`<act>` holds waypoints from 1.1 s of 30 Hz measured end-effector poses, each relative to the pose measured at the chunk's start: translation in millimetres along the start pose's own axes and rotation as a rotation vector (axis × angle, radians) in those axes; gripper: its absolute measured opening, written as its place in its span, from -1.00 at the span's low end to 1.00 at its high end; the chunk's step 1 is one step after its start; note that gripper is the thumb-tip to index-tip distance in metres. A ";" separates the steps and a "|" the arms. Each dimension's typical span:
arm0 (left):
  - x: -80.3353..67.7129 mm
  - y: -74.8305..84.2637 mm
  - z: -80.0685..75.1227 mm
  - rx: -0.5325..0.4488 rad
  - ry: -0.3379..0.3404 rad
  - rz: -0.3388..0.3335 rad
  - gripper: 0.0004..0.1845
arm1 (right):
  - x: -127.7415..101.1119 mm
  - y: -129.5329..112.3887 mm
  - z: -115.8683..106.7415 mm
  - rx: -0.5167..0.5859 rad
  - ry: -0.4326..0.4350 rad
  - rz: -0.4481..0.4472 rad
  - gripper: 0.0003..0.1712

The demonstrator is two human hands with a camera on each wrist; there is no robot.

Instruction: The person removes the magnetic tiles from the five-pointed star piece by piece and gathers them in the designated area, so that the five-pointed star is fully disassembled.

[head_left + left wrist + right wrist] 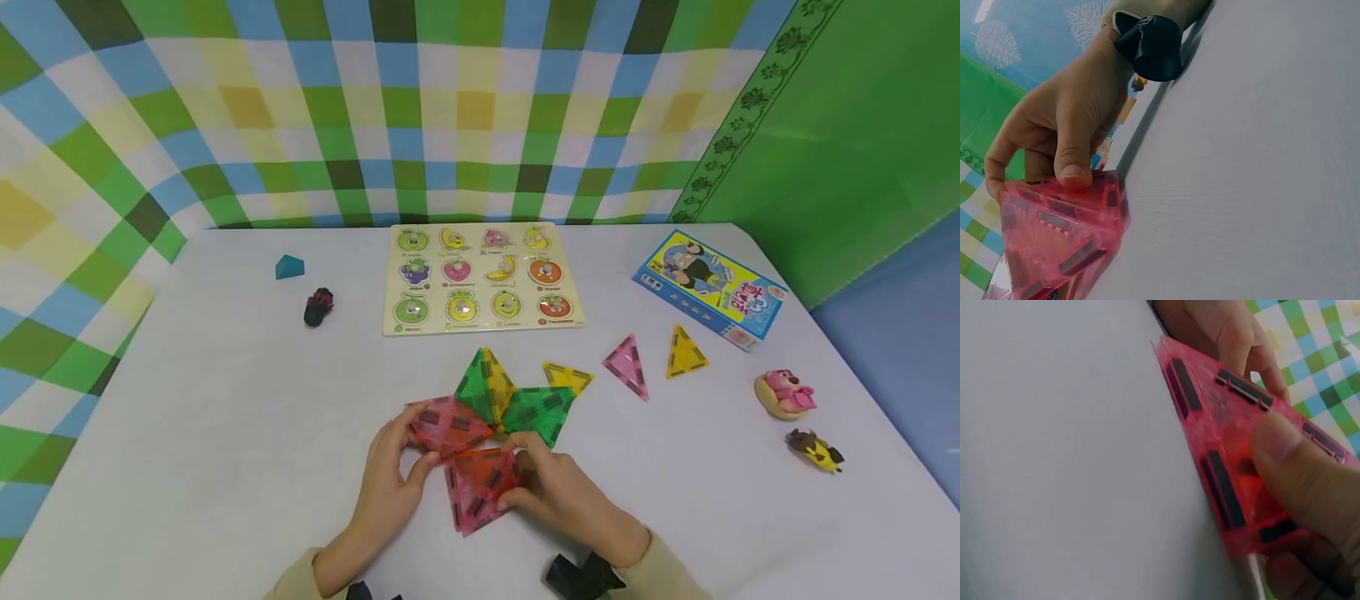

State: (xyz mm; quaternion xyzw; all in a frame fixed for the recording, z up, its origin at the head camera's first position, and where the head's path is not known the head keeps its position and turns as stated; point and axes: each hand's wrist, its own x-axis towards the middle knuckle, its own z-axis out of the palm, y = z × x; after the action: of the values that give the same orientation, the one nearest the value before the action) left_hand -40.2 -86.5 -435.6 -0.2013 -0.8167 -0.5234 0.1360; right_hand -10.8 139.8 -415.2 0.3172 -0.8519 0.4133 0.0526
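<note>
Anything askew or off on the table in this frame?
Nothing damaged or spilled. The fruit peg puzzle sits slightly skewed to the table edge, and three triangle tiles lie loose, apart from the tile cluster that the left hand and right hand hold. Small toys lie scattered at the right.
</note>
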 end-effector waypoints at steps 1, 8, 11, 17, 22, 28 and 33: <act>0.2 -0.1 -0.2 -0.001 -0.002 -0.006 -0.28 | 0.2 0.2 0.8 0.015 -0.003 0.007 -0.37; -0.8 -1.0 -1.3 -0.025 -0.023 -0.037 -0.25 | 0.3 -2.5 4.9 0.069 0.050 0.045 -0.41; -1.8 -0.9 -2.1 -0.023 -0.025 -0.040 -0.25 | 3.5 -10.2 -0.1 0.127 0.049 0.001 -0.46; -4.3 -0.3 -2.6 -0.013 -0.020 -0.064 -0.27 | 0.7 -7.2 -25.5 0.357 0.120 -0.070 -0.52; -5.6 1.3 -4.5 -0.009 -0.021 -0.082 -0.28 | -17.5 9.1 -77.4 0.303 0.443 0.257 -0.46; -6.4 1.6 -8.0 -0.007 -0.006 -0.090 -0.28 | -53.8 38.3 -128.2 -0.105 0.426 1.051 -0.37; -5.5 2.5 -8.5 -0.024 -0.013 -0.098 -0.28 | -63.5 57.2 -137.5 -0.253 0.252 1.141 -0.34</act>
State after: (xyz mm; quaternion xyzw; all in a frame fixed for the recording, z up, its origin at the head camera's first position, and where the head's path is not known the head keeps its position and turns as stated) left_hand -34.1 -94.3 -432.4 -0.1659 -0.8201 -0.5380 0.1022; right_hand -17.7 299.0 -386.2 -0.2507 -0.9176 0.3061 -0.0395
